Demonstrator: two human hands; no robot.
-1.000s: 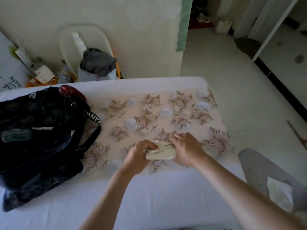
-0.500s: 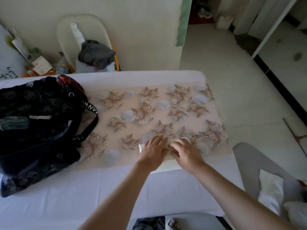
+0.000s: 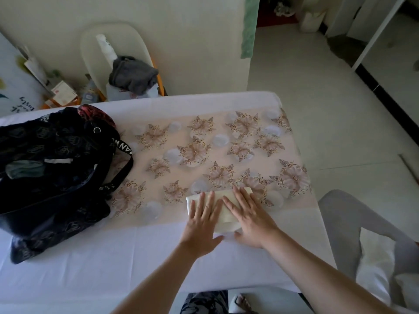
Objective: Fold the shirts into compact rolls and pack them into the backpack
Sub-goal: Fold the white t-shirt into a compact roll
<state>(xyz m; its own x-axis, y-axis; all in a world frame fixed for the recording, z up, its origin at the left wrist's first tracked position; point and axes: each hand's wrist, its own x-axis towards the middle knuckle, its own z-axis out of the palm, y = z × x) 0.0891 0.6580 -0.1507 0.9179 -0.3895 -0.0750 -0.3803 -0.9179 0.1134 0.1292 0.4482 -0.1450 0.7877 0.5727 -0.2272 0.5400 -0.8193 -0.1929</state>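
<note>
Across the lower half of the head view stands a table (image 3: 90,268) covered in a white cloth. A floral runner (image 3: 204,141), pale pink with brown flower motifs and pale round patches, lies over the far right portion of the table top and reaches its right edge.

On the left end of the table rests the backpack (image 3: 45,177), dark with a faint repeated pattern. It lies slumped with its opening facing up, and a grey-green item shows inside. One black strap (image 3: 122,168) with white lettering loops out onto the runner.

Beyond the far edge of the table, against the wall, stands a pale chair (image 3: 90,53). A grey garment (image 3: 132,72) is heaped on its seat. A second, grey seat (image 3: 340,211) stands to the right of the table.

The shirt (image 3: 226,223), cream in colour, lies folded flat as a small rectangle near the near right part of the table. It straddles the near edge of the runner and the white cloth, well apart from the backpack.

The left hand (image 3: 201,220) lies palm down on the left part of the shirt, fingers straight and slightly spread. The right hand (image 3: 251,220) lies palm down on the right part, fingers straight and slightly spread, thumb on the white cloth just below the shirt. Neither hand curls round the fabric; both press flat on it.
</note>
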